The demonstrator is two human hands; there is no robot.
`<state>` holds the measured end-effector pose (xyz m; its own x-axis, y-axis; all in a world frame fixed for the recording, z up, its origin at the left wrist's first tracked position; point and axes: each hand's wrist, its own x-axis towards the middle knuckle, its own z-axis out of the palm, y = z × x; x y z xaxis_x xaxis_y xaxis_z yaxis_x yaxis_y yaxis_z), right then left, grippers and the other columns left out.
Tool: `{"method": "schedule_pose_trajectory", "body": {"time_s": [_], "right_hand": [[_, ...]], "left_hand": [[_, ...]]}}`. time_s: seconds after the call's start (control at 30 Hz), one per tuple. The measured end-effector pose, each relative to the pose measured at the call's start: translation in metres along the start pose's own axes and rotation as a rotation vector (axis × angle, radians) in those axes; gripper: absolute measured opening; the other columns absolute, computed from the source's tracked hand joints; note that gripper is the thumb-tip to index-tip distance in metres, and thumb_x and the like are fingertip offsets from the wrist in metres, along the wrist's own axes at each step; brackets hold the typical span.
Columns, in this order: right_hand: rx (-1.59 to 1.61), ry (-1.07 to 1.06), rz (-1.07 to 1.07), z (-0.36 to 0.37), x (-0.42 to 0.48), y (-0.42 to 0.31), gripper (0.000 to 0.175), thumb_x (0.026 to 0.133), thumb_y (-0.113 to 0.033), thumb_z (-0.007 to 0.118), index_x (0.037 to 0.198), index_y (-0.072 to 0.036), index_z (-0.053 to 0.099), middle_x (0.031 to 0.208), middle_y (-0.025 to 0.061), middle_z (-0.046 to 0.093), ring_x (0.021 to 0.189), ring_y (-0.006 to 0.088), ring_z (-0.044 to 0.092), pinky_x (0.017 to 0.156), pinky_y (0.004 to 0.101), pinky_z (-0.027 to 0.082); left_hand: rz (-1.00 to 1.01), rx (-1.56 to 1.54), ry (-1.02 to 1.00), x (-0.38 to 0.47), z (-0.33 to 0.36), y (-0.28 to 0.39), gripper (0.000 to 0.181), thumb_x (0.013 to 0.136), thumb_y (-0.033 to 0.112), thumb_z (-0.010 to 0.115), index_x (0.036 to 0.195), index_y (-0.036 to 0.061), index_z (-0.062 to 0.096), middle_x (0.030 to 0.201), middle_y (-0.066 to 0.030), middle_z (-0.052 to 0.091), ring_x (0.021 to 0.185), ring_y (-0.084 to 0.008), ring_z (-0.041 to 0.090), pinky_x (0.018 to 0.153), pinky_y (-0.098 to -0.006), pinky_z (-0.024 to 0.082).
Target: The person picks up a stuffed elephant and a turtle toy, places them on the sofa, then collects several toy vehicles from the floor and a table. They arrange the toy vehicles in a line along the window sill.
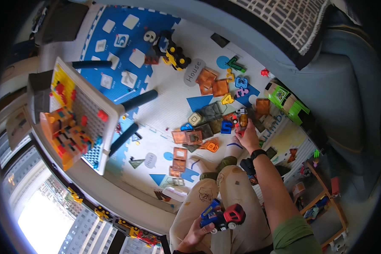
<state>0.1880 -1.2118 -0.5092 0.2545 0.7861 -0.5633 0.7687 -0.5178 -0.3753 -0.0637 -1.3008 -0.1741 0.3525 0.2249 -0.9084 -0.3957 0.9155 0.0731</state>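
In my left hand [195,233], low over my lap, is a toy truck [223,216] with a red cab and a blue body. My right hand [248,135] reaches down to the play mat and grips a small toy vehicle [240,122] with red and amber parts. Just left of it lies a dark blue number piece [226,127]. Translucent orange and grey magnetic tiles [220,88] are spread around it, with yellow [227,99], pink, blue and green number pieces above.
A toy table [119,108] with building bricks stands at left. A yellow and black toy vehicle [177,58] lies farther up the mat. At right are a green toy car [287,101], a grey sofa [339,95] and a wooden-framed rack [331,193]. Toy vehicles line the windowsill.
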Motion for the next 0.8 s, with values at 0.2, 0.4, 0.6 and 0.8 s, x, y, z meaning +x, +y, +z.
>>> {"method": "schedule_pose_trajectory", "body": {"time_s": [0.2, 0.4, 0.6, 0.8], "right_hand": [[-0.018, -0.205, 0.14, -0.005, 0.001, 0.016, 0.049, 0.076, -0.024, 0.068, 0.118, -0.007, 0.051, 0.115, 0.021, 0.06, 0.097, 0.0403, 0.06, 0.082, 0.0505, 0.049], [-0.285, -0.133, -0.06, -0.015, -0.015, -0.001, 0.066, 0.073, -0.036, 0.078, 0.121, -0.005, 0.046, 0.12, 0.0215, 0.043, 0.112, 0.0396, 0.045, 0.092, 0.0499, 0.044], [-0.253, -0.241, -0.058, 0.031, -0.021, -0.015, 0.067, 0.068, -0.032, 0.081, 0.118, -0.006, 0.046, 0.123, 0.0173, 0.051, 0.109, 0.0393, 0.053, 0.087, 0.0482, 0.047], [-0.038, -0.571, -0.127, -0.027, -0.063, -0.08, 0.053, 0.073, -0.032, 0.073, 0.117, -0.009, 0.054, 0.104, 0.0128, 0.065, 0.092, 0.0302, 0.064, 0.081, 0.0445, 0.05]], "left_hand": [[0.151, -0.252, 0.037, 0.015, 0.002, 0.003, 0.072, 0.082, 0.034, 0.071, 0.134, -0.0033, 0.041, 0.13, -0.0127, 0.053, 0.12, -0.0219, 0.051, 0.104, -0.035, 0.035], [0.251, -0.035, 0.112, -0.001, -0.015, 0.02, 0.076, 0.082, 0.033, 0.072, 0.137, -0.0055, 0.038, 0.129, -0.0098, 0.053, 0.115, -0.0179, 0.054, 0.1, -0.0301, 0.038], [0.152, -0.101, 0.19, -0.013, -0.071, 0.001, 0.059, 0.083, 0.013, 0.073, 0.135, 0.0033, 0.045, 0.116, -0.0014, 0.058, 0.097, -0.0078, 0.054, 0.082, -0.0228, 0.045], [0.292, -0.343, -0.046, -0.015, -0.085, -0.005, 0.082, 0.079, 0.036, 0.076, 0.138, -0.0058, 0.038, 0.126, -0.0091, 0.056, 0.114, -0.017, 0.054, 0.102, -0.0322, 0.037]]}}
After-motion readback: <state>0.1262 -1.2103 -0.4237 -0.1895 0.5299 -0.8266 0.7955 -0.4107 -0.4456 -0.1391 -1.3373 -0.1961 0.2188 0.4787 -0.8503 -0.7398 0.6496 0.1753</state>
